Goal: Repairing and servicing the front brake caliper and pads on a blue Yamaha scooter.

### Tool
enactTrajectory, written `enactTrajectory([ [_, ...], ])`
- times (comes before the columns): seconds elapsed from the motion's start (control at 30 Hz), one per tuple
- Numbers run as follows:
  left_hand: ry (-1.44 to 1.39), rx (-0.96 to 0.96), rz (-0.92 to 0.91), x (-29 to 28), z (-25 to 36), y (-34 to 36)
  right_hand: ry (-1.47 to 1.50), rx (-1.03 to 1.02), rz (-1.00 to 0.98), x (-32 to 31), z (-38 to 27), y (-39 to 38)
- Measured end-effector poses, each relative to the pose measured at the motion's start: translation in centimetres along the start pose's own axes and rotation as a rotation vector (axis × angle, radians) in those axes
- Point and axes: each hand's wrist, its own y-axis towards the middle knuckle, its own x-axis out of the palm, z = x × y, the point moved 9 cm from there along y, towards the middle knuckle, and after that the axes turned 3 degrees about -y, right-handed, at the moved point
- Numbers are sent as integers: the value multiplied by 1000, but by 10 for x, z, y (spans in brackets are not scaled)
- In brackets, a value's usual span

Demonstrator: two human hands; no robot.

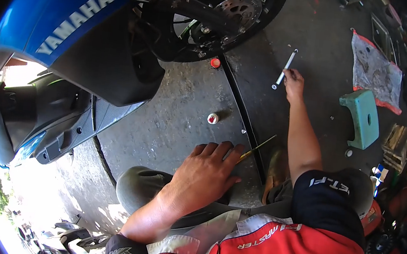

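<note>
One white rod (pixel 289 61), pinched in right hand (pixel 294 85); extending beyond fingers (pixel 290 75)

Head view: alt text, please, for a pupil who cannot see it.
A person's right hand grips a slim silvery-white rod over a grey floor; the left hand holds a thin yellow tool. A blue and black scooter stands at left, a pale green plastic stool at right.

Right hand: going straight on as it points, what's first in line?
Past the slim white rod it holds, the right hand would probably meet the round black rubber tyre near the top edge; depth is unclear, so it might pass over instead.
</note>
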Motion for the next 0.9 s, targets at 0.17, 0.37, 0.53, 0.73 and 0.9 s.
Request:
enactTrajectory([
  [0.17, 22, 79, 58, -13, 20, -2, 410, -118, -103, 89, -133, -65],
  [0.37, 45, 118, 73, -20, 33, -5, 468, -248, -258, 122, -212, -115],
  [0.53, 72, 105, 118, -25, 33, -18, 396, -271, -350, 146, -233, -141],
  [0.73, 89, 100, 111, -29, 35, -28, 182, -177, -552, 184, -221, -176],
  [0.9, 45, 85, 82, -31, 36, -35, -260, -339, -593, 236, -199, -206],
])
